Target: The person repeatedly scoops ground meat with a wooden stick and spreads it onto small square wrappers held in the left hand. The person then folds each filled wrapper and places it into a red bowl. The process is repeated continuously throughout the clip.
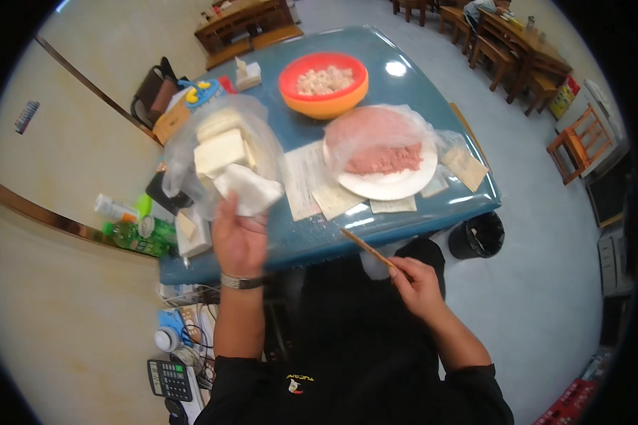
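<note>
My left hand (241, 241), a watch on its wrist, holds a floppy white wonton wrapper (249, 191) by its near edge, slightly blurred. Just behind it, stacks of pale square wrappers (220, 152) lie in an opened clear plastic bag (181, 152). In front of the table's edge, my right hand (416, 283) grips a thin wooden stick (366, 248), its tip pointing up and left. Pink minced meat (383, 161) sits on a white plate (383, 190), partly covered by clear plastic. A red bowl (361, 71) nested in an orange one holds small pale filled dumplings (326, 81).
Paper slips (303, 180) lie beside and under the plate on the blue table (397, 78). A green bottle (138, 237) and a tissue box (193, 239) stand at the left. A black bin (477, 237) is at the right. Farther back, a person sits at a wooden table (517, 35).
</note>
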`<state>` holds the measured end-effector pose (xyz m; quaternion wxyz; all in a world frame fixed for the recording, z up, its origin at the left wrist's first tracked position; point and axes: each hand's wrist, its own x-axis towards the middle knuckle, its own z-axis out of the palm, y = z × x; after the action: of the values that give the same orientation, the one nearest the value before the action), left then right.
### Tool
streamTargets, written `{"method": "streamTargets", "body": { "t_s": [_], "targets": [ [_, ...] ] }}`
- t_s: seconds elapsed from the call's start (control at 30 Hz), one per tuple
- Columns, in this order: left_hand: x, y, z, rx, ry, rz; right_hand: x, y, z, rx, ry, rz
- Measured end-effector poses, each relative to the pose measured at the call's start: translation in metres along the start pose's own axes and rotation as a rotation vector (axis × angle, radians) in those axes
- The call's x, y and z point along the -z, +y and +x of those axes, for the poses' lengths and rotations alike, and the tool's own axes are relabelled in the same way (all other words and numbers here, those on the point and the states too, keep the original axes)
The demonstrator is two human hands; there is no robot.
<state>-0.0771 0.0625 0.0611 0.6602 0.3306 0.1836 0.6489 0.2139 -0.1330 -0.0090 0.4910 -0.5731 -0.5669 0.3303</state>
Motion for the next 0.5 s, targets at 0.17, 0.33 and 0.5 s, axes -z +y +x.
{"method": "streamTargets", "body": {
  "t_s": [0.17,0.33,0.5],
  "targets": [
    [-0.014,-0.067,-0.052,0.339,-0.026,-0.076,0.005,0.007,-0.006,-0.113,0.034,0.134],
    [-0.028,-0.092,-0.077,0.543,-0.16,-0.076,0.007,0.006,0.009,-0.497,-0.052,0.855],
    [-0.038,-0.102,-0.085,0.604,-0.193,-0.085,-0.004,-0.009,0.034,-0.542,-0.088,1.143]
  ]
}}
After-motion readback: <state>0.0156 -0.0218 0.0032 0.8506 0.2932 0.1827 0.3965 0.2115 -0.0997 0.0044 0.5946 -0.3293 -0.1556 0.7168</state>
